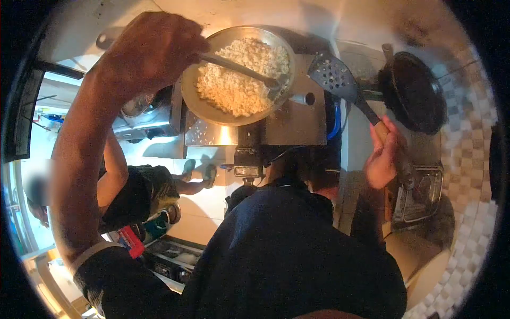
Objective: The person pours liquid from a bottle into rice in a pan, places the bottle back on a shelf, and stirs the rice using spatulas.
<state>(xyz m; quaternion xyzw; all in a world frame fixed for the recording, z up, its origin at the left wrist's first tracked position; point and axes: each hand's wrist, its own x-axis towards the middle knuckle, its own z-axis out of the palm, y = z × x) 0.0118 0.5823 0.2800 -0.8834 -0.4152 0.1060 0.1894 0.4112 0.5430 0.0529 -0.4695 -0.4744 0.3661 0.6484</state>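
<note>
Metal pan (234,123), plastic-looking spatula (348,91), glossy metal stovetop (302,126), matt cloth shirt (287,250)

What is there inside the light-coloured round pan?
The light-coloured pan holds pale, crumbly food. The end of a long utensil, gripped by the left hand, also reaches in. The pan's bottom under the food is covered and cannot be seen.

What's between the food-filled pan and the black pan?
In the head view, the perforated spatula, held in the right hand, its blade nearer the food-filled pan.
</note>
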